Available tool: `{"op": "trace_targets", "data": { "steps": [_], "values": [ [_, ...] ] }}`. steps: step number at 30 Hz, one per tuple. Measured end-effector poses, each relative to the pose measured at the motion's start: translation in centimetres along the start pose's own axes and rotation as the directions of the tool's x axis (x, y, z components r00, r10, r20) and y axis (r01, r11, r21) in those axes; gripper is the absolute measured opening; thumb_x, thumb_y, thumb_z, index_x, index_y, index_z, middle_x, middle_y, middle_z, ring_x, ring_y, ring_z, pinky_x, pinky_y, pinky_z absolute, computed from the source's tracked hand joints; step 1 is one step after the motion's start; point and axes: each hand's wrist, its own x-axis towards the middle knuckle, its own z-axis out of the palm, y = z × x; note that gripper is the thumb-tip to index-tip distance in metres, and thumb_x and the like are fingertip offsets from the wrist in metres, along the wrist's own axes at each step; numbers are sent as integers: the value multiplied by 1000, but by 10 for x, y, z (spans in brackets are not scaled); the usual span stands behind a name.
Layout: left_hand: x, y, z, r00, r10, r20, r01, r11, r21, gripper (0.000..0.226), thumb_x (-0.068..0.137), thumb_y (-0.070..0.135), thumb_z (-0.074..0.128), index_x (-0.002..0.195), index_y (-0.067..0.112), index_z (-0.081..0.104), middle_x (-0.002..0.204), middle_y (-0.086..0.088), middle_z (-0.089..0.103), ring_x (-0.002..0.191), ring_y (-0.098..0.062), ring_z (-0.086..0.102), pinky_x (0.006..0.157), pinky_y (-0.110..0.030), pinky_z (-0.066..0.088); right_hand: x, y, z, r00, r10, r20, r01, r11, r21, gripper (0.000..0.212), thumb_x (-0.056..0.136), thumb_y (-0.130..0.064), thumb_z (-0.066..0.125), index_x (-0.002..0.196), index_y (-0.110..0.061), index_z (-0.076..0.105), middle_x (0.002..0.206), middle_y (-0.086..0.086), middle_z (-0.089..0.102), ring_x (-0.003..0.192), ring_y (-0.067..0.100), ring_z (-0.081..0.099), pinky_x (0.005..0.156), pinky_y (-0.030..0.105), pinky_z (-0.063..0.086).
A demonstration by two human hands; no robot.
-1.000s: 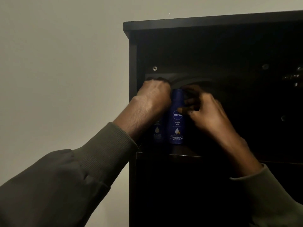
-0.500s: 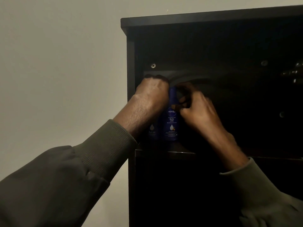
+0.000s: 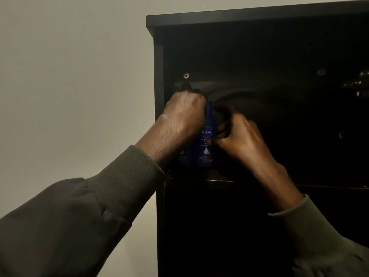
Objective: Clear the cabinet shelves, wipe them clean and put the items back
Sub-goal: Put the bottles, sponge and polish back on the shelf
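Two dark blue lotion bottles stand side by side at the left end of the upper shelf (image 3: 199, 181) of a black cabinet (image 3: 249, 15). The right one, a Nivea bottle (image 3: 206, 144), faces me with its label. The left bottle (image 3: 182, 157) is mostly hidden behind my wrist. My left hand (image 3: 185, 114) is closed in a fist over the left bottle's top. My right hand (image 3: 239, 136) is curled against the Nivea bottle's right side, with the thumb on its label and the fingers around its neck.
The cabinet's left wall (image 3: 158, 96) stands just beside my left hand. A screw (image 3: 186, 75) shows in the back panel above the bottles. The shelf runs on to the right into darkness. Metal fittings (image 3: 357, 84) glint at the far right. A pale wall (image 3: 69, 76) fills the left.
My right hand has closed in on the Nivea bottle, and its thumb now covers part of the label. The left hand stays on the left bottle.
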Motion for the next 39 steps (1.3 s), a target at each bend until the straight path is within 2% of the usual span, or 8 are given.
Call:
{"op": "trace_targets", "data": {
  "steps": [4, 10, 17, 21, 24, 29, 34, 39],
  "values": [
    [-4, 3, 0, 1000, 13, -7, -13, 1000, -9, 22, 95, 5, 46, 112, 4, 60, 111, -13, 62, 104, -28, 59, 89, -34, 46, 0, 1, 3, 1000, 28, -7, -28, 1000, -3, 78, 74, -21, 81, 139, -36, 40, 87, -10, 65, 89, 14, 67, 80, 32, 55],
    [-8, 2, -1, 998, 35, -52, -35, 999, 4, 21, 91, 4, 53, 112, 4, 58, 109, -13, 61, 97, -27, 57, 78, -30, 40, 0, 2, 1, 998, 52, -43, -52, 999, -9, 81, 70, -31, 86, 138, -34, 42, 88, -13, 61, 93, 13, 65, 81, 31, 54],
    [-35, 6, -6, 985, 48, -166, -46, 999, 12, 45, 91, 24, 62, 128, 5, 45, 127, -16, 47, 114, -30, 45, 79, -26, 27, -15, -9, -15, 988, 27, -152, -26, 1000, 9, 73, 71, -38, 84, 134, -28, 47, 116, -5, 63, 108, 13, 60, 86, 29, 50],
    [-61, 9, 1, 956, 59, -287, -94, 989, -112, 42, 88, 35, 64, 122, 14, 50, 121, -6, 51, 102, -15, 41, 78, -21, 25, -45, -14, -24, 961, -67, -267, 76, 997, 26, 65, 71, -42, 82, 126, -33, 50, 108, -6, 63, 100, 7, 61, 87, 28, 52],
    [-88, 12, 10, 925, 34, -378, -133, 962, -238, 33, 91, 40, 59, 115, 17, 58, 112, -1, 59, 100, -11, 52, 80, -22, 39, -75, -16, -29, 961, -96, -259, 115, 992, 56, 65, 75, -38, 81, 130, -34, 48, 109, -9, 61, 101, 0, 59, 83, 16, 50],
    [-143, 25, 44, 847, -14, -531, -260, 861, -438, 20, 97, 20, 56, 90, 5, 68, 88, -5, 67, 77, -12, 61, 70, -26, 50, -135, -5, -22, 982, -93, -165, 126, 971, 203, 60, 80, -30, 79, 132, -26, 49, 110, -12, 61, 106, -1, 61, 87, 17, 53],
    [-198, 36, 96, 909, -85, -409, -218, 738, -639, 19, 96, 12, 57, 84, 3, 69, 81, -4, 65, 72, -11, 59, 64, -21, 46, -192, 16, -7, 1000, -17, -12, 21, 915, 402, 51, 81, -19, 78, 126, -25, 55, 108, -4, 64, 106, 8, 64, 86, 21, 53],
    [-262, 43, 158, 973, -165, -161, -24, 623, -782, 20, 95, 11, 57, 80, 4, 68, 77, 2, 62, 68, -3, 56, 62, -12, 41, -241, 44, 22, 968, 88, 234, -200, 835, 512, 44, 83, -13, 75, 123, -23, 59, 105, 1, 64, 100, 11, 67, 80, 22, 54]
  ]
}}
